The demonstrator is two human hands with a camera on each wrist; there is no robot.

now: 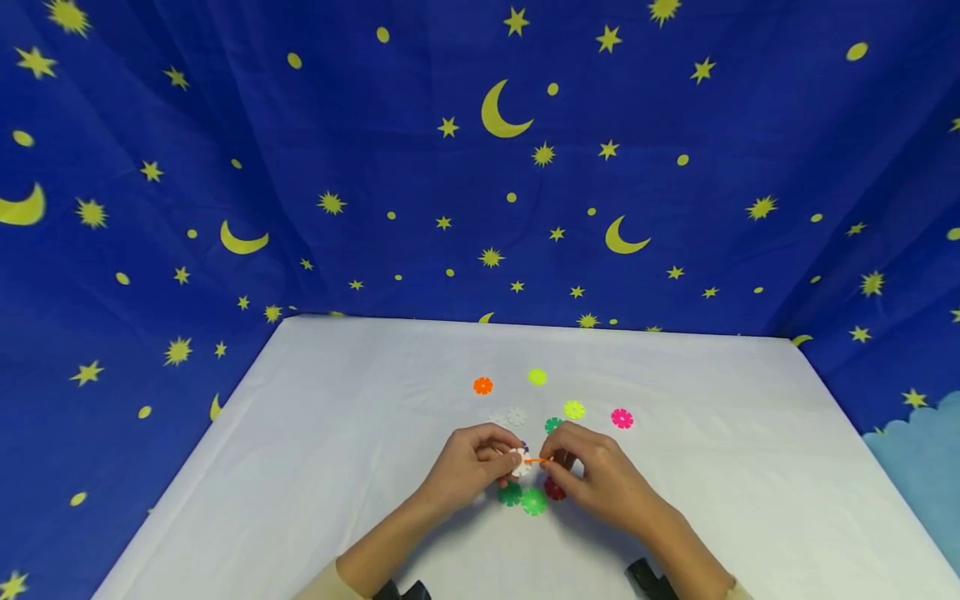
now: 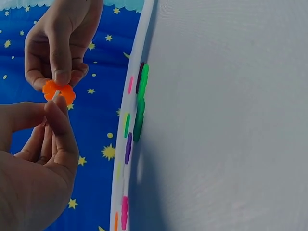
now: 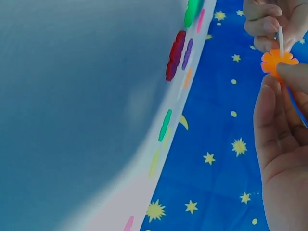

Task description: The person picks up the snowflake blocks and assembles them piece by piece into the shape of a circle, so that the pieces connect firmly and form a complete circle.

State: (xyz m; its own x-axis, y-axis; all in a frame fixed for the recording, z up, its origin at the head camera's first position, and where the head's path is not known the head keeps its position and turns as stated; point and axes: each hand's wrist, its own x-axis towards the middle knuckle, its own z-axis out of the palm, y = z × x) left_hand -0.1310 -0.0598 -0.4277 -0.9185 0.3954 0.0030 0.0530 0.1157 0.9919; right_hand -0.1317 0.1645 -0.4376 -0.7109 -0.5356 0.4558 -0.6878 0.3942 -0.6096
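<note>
My left hand [image 1: 476, 462] pinches a white notched building disc [image 1: 521, 462] between thumb and fingers. An orange building disc [image 2: 66, 93], edge-on in the head view, is pinched by my right hand [image 1: 600, 471]. The two discs meet at right angles, the white one's edge at the orange one's notched face. Beside the orange disc, a blue edge [image 3: 296, 107] shows at my right fingers in the right wrist view; its remainder is hidden. Under and around the hands lie dark green [image 1: 510, 495], light green [image 1: 534, 502] and dark red [image 1: 555, 489] discs.
Farther back on the white table [image 1: 360, 392] lie orange [image 1: 483, 386], yellow [image 1: 537, 377], yellow-green [image 1: 574, 409], pink [image 1: 622, 418], teal [image 1: 553, 425] and pale white [image 1: 516, 417] discs. A blue star-and-moon cloth [image 1: 420, 167] hangs behind the table.
</note>
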